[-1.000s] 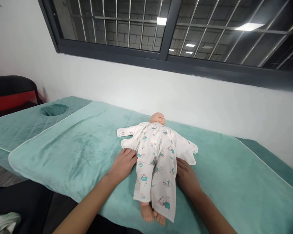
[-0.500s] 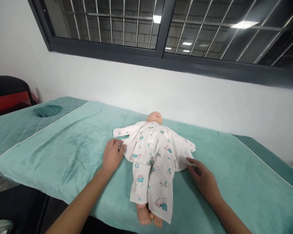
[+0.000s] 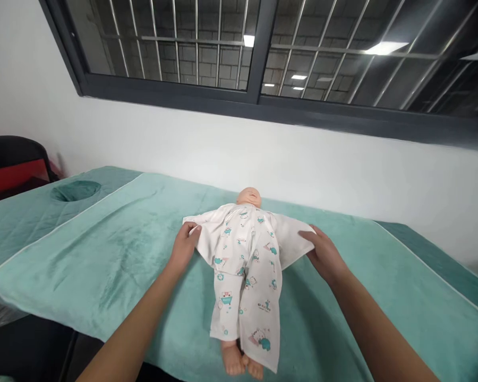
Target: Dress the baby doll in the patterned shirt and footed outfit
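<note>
A baby doll lies on its back, head toward the wall and bare feet toward me. It wears a white printed shirt and matching trousers. My left hand pinches the shirt's front flap on the left side, close to the sleeve. On the other side, my right hand grips the opposite flap and holds it raised and spread outward. That flap's plain white inner side shows and hides the doll's arm there. The trousers' waist is pulled up over the belly.
A pale green cover lies over the massage table, whose face hole is at the far left. A white wall and a barred window stand behind. A black and red chair is at the left.
My right hand has lifted its shirt flap up and outward, so it now covers the sleeve. My left hand has drawn its flap slightly up and outward too. The view has tilted slightly.
</note>
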Demonstrator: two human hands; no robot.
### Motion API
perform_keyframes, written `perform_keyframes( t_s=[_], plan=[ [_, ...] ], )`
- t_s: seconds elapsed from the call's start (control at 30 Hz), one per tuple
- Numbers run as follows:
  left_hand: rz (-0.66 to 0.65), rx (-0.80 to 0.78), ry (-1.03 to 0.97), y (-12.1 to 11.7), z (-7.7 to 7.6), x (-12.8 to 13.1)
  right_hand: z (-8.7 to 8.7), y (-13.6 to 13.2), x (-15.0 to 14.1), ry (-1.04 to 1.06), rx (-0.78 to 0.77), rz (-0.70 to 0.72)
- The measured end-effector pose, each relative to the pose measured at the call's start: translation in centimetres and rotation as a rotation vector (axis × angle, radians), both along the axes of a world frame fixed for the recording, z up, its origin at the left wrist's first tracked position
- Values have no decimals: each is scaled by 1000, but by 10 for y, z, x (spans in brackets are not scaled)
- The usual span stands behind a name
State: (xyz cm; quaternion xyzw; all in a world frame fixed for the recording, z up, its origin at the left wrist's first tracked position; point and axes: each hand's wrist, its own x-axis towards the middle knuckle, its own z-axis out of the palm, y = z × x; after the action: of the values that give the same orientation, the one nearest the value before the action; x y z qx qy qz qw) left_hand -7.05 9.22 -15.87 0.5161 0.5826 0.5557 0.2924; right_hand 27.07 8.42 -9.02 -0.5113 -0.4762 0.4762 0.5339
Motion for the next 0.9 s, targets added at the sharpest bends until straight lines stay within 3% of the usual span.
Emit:
perform_keyframes(
  t_s=[0.07, 0.13, 0.2, 0.27, 0.37, 0.43, 0.53, 0.6, 0.73, 0.83, 0.9],
  plan=[
    [-57, 80, -162, 0, 27, 17, 17, 0, -22, 15, 57, 42],
    [-187, 159, -266, -5, 54, 39, 23, -5, -44, -132, 121, 127],
    [-358, 179, -277, -16, 72, 59, 17, -16, -60, -376, 219, 231],
    [-481, 135, -180, -32, 74, 72, 1, -32, -67, -604, 350, 329],
    [-584, 65, 36, -58, 53, 77, -27, -58, -62, -827, 528, 400],
    [-570, 86, 145, -75, 32, 72, -41, -74, -52, -909, 588, 357],
    [-384, 184, 266, -106, 4, 59, -57, -98, -37, -949, 591, 135],
    [-244, 226, 330, -130, -11, 51, -67, -118, -31, -953, 583, 68],
    [-282, 198, 472, -174, -37, 42, -95, -158, -32, -1001, 624, 256],
    [-307, 201, 535, -189, -51, 42, -114, -175, -40, -1015, 682, 233],
    [-274, 199, 560, -191, -56, 44, -118, -178, -46, -993, 675, 224]
  ],
)
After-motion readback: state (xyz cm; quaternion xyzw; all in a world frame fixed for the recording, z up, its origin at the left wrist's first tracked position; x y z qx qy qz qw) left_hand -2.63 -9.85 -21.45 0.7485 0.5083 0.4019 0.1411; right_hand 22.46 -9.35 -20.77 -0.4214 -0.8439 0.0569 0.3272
